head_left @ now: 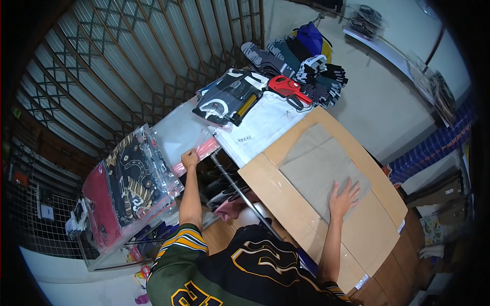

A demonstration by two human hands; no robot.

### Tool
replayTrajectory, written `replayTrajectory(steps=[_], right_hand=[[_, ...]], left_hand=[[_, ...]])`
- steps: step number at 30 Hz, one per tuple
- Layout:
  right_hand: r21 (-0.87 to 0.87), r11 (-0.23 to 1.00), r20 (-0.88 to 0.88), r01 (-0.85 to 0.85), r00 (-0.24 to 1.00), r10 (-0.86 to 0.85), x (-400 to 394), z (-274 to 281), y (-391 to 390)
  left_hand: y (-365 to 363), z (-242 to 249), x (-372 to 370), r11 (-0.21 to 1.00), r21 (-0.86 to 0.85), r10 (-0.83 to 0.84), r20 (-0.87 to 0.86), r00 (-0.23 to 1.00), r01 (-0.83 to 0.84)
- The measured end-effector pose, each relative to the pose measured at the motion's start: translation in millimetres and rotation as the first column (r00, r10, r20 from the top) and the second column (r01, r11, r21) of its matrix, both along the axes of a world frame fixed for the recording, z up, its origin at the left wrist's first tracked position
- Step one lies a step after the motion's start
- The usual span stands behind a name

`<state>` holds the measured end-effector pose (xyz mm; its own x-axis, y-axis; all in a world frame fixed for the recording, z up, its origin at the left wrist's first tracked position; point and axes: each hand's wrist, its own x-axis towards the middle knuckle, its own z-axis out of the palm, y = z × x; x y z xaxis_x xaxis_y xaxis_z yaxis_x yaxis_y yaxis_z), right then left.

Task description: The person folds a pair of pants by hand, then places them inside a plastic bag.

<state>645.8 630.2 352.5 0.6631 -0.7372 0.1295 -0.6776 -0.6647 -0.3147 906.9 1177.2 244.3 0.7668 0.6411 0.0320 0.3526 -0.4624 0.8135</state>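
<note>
My left hand (189,159) reaches out to the left and pinches the edge of a clear plastic bag with a pink strip (196,149), which lies on a stack of such bags (176,130). My right hand (344,198) rests flat, fingers spread, on a grey-beige sheet (316,163) laid on a cardboard-topped table (286,199). I wear a black, green and yellow jersey.
Bagged black-and-gold patterned garments (135,176) lie at the left over a red piece. A packed grey garment (227,97), a red tape dispenser (287,86) and piled dark clothes (301,61) sit at the back. White sheets (255,130) lie beside the cardboard. A metal gate stands behind.
</note>
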Motion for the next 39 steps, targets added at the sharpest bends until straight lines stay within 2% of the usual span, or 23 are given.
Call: replayTrajectory(steps=[1, 3, 4, 7, 9, 12, 13, 15, 16, 18, 20, 21, 22, 23, 25, 26, 27, 28, 29, 31, 33, 35, 39], right_hand=[[-0.001, 1.0, 0.005, -0.003, 1.0, 0.003, -0.3, -0.3, 0.2], [0.001, 1.0, 0.015, -0.001, 1.0, 0.001, -0.4, -0.1, 0.3], [0.001, 1.0, 0.023, -0.003, 1.0, 0.003, -0.6, 0.3, 0.5], [0.011, 1.0, 0.049, -0.006, 0.999, 0.005, -1.1, 2.1, 1.5], [0.011, 1.0, 0.063, -0.001, 0.998, 0.001, -1.8, 1.6, 1.1], [0.005, 1.0, 0.095, -0.004, 0.996, 0.004, -2.8, -3.7, -1.4], [-0.002, 1.0, 0.117, -0.014, 0.993, 0.014, -2.8, -5.7, -1.9], [0.004, 1.0, 0.144, -0.021, 0.989, 0.02, -3.9, -8.5, -2.9], [0.007, 0.999, 0.168, -0.041, 0.985, 0.039, -5.5, -9.4, -3.9], [0.032, 0.997, 0.205, -0.075, 0.976, 0.067, -10.7, -11.1, -7.1], [0.05, 0.994, 0.24, -0.097, 0.967, 0.082, -20.4, -12.9, -12.4], [0.067, 0.982, 0.295, -0.176, 0.944, 0.149, -27.1, -13.8, -16.1], [0.076, 0.964, 0.348, -0.253, 0.913, 0.213, -36.6, -12.0, -21.0], [0.068, 0.973, 0.347, -0.223, 0.919, 0.186, -47.1, -9.6, -27.5], [0.286, 0.874, 0.545, -0.394, 0.817, 0.19, -70.4, -3.1, -37.9], [0.281, 0.888, 0.543, -0.364, 0.824, 0.166, -82.0, 0.3, -41.5], [0.38, 0.839, 0.574, -0.39, 0.811, 0.117, -93.9, 9.4, -41.5], [0.47, 0.778, 0.602, -0.417, 0.796, 0.063, -105.4, 19.1, -41.9], [0.468, 0.794, 0.601, -0.388, 0.799, 0.036, -116.4, 28.9, -43.3], [0.549, 0.72, 0.611, -0.426, 0.792, 0.003, -136.7, 47.3, -47.5], [0.478, 0.778, 0.619, -0.407, 0.785, 0.03, -152.6, 53.2, -58.2], [0.409, 0.824, 0.622, -0.391, 0.78, 0.062, -170.0, 55.8, -73.4], [0.272, 0.883, 0.653, -0.381, 0.748, 0.122, -206.5, 50.7, -106.9]], left_hand=[[6.5, -11.9, 5.1, 1.0, 0.002, -0.004, 0.001, 1.0, 0.004], [11.9, -22.6, 13.5, 0.987, -0.09, 0.146, 0.175, 0.974, -0.132], [10.4, -23.5, 14.5, 0.97, -0.075, 0.242, 0.221, 0.945, -0.231], [7.8, -19.8, 17.8, 0.949, -0.055, 0.314, 0.217, 0.924, -0.31], [0.8, -9.5, 15.8, 0.968, -0.015, 0.244, 0.272, 0.931, -0.25], [-23.0, 17.7, 7.5, 0.999, -0.049, 0.007, 0.463, 0.886, 0.017], [-38.5, 33.5, 1.4, 0.998, -0.048, -0.005, 0.464, 0.886, 0.031], [-79.1, 68.5, -17.2, 0.968, -0.019, -0.206, 0.52, 0.829, 0.252], [-100.0, 83.7, -26.8, 0.963, -0.019, -0.218, 0.523, 0.824, 0.268], [-143.2, 110.5, -49.4, 0.858, -0.02, -0.444, 0.474, 0.76, 0.513], [-188.0, 137.1, -79.7, 0.779, 0.077, -0.599, 0.381, 0.704, 0.622], [-210.9, 146.7, -95.6, 0.73, 0.106, -0.663, 0.347, 0.663, 0.675], [-232.7, 149.8, -109.0, 0.709, 0.1, -0.682, 0.352, 0.642, 0.698], [-253.8, 153.2, -121.9, 0.646, 0.054, -0.733, 0.32, 0.6, 0.761], [-292.4, 144.9, -145.0, 0.549, 0.003, -0.8, 0.292, 0.525, 0.836], [-311.8, 135.9, -155.6, 0.478, -0.063, -0.817, 0.335, 0.469, 0.876], [-331.4, 129.2, -167.6, 0.399, -0.125, -0.828, 0.378, 0.415, 0.909], [-352.3, 146.5, -191.8, 0.377, -0.118, -0.86, 0.323, 0.395, 0.919], [-372.2, 154.3, -210.4, 0.343, -0.121, -0.873, 0.326, 0.363, 0.932], [-405.7, 158.5, -244.6, 0.243, -0.089, -0.942, 0.215, 0.257, 0.966], [-436.3, 143.9, -273.5, 0.141, -0.109, -0.95, 0.264, 0.166, 0.984], [-461.6, 151.2, -306.3, 0.011, -0.035, -0.977, 0.211, 0.018, 0.999], [-497.1, 164.0, -354.1, -0.186, -0.077, -0.977, 0.123, -0.176, 0.98]])
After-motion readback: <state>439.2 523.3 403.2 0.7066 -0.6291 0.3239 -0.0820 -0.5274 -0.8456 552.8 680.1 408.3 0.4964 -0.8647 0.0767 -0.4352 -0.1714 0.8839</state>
